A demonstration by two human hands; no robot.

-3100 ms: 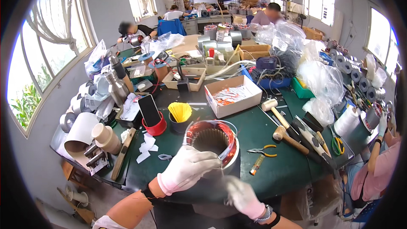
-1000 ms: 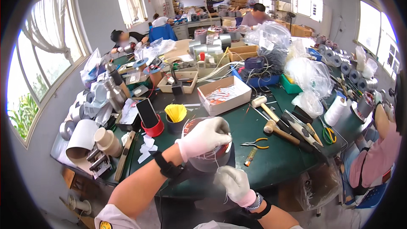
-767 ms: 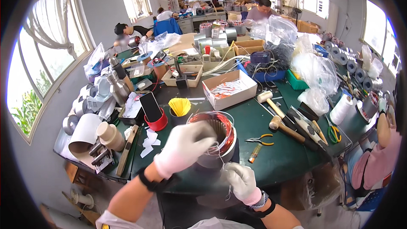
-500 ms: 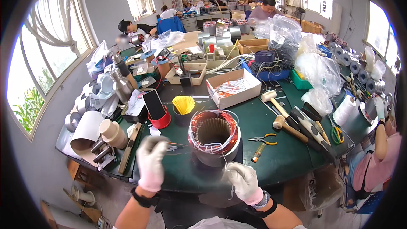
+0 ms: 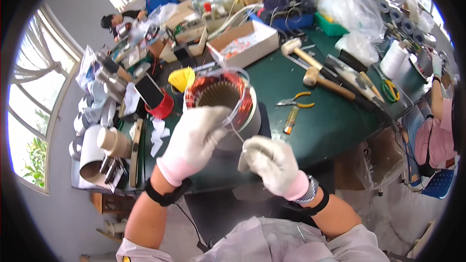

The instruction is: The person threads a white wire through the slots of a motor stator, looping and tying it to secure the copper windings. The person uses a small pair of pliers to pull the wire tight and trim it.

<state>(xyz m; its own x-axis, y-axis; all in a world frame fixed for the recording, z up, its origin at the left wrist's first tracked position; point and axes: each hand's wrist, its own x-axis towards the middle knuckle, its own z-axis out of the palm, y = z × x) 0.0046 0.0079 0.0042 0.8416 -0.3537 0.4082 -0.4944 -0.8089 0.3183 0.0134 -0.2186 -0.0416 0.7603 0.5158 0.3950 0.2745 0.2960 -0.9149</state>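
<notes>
A motor stator (image 5: 251, 125) with copper-red windings (image 5: 196, 91) and white tubing stands on the green table before me. My left hand (image 5: 194, 138), in a white glove, lies against its near rim. Its fingers are bent together there; whatever they pinch is hidden. From that rim a thin white cord (image 5: 236, 133) runs taut toward me. My gloved right hand (image 5: 272, 162) is closed on the cord, just off the stator's near right side.
Yellow-handled pliers (image 5: 297, 101) and a small screwdriver (image 5: 291, 120) lie to the right. Beyond them are mallets (image 5: 318, 76). A white carton (image 5: 252, 48) stands behind the stator; a red holder (image 5: 162, 106) with a phone (image 5: 149, 90) is left. A co-worker (image 5: 434, 131) sits at far right.
My left hand has come from the stator's left side onto its near rim. My right hand keeps the cord. The view has tilted down and turned, so the room appears slanted.
</notes>
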